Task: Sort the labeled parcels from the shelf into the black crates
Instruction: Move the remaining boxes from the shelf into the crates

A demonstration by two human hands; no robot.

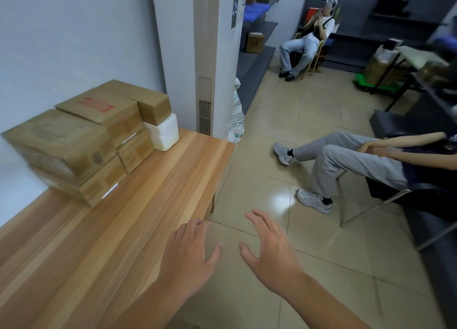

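Both hands empty: left hand (188, 257) and right hand (269, 257) w/ fingers spread loose, nothing held, left over the corner of the wood surface (118, 234), right over the floor tiles (284, 120). Parcels: a stack of cardboard boxes (81, 140) sits at the far end of the surface by the wall, well apart from my hands, w/ a white foam box (164, 133) touching it. I'd judge them stiff, taped, prob. medium weight; take the top one first, palms on opposite sides, low. More on a shelf (257, 54) at the back, small & blurry. Labels unreadable; black crates not clearly visible, dark shapes top right too blurred. Two seated ppl at right, nearer one cut off.
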